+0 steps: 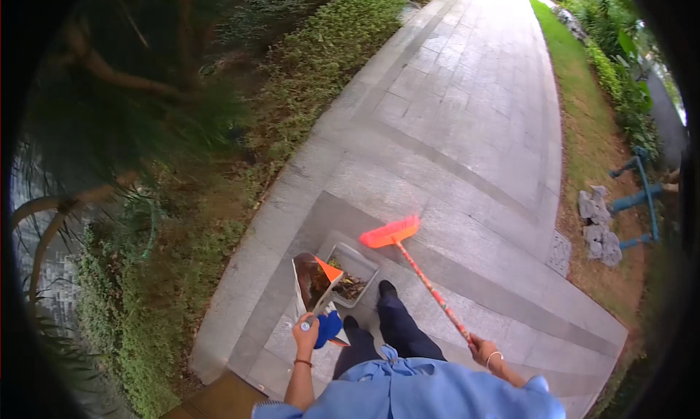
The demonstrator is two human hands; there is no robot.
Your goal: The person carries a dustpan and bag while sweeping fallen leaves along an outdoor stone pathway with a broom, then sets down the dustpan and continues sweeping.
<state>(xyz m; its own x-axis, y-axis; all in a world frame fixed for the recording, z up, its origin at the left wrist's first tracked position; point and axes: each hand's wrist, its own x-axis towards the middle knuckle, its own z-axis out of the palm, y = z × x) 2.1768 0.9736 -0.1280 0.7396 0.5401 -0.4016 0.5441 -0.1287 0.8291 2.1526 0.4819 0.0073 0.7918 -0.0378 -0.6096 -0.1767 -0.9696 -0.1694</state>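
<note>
My right hand [485,350] is closed around the patterned red stick of a broom [432,288]. The broom's bright orange-pink head [390,232] is out in front over the paving, just beyond a grey plastic bin [373,272]. Dry leaves and debris [350,286] lie in the bin. My left hand [305,331] grips the handle of a dustpan [310,277] with a brown inside, a pale edge and an orange corner. The pan is tilted beside the bin and overlaps its left side. Something blue [328,329] sits right beside my left hand; its kind is unclear.
My feet stand on grey stone paving [452,149], close behind the bin. Low hedges [292,98] and tree branches [109,76] border the path on the left. On the right are a grass strip [576,106], rocks [599,226] and blue-green posts [642,197].
</note>
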